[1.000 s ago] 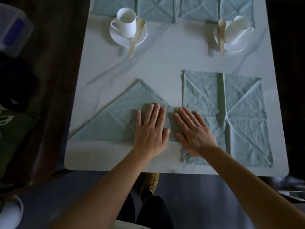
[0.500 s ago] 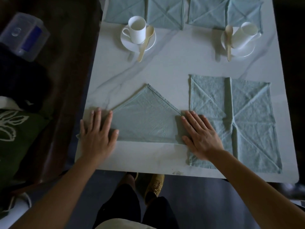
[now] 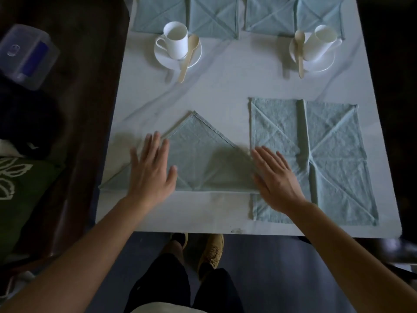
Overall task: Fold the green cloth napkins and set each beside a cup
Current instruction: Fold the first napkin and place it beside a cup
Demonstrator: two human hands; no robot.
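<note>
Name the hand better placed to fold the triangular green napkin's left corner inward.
Probably left. The left hand is spread over the triangular green cloth napkin's left half, nearest that corner; the right hand sits at its right corner, partly on the square green napkin.

left hand [image 3: 153, 175] | was way out at the left tip of the folded napkin [image 3: 203, 159] half a sec ago | now slid back inward, flat on its left half, fingers spread

Matt woven cloth napkin [image 3: 198, 159]; glossy white ceramic cup [image 3: 176, 40]; pale wooden spoon [image 3: 188, 57]; smooth marbled table [image 3: 225, 86]
</note>
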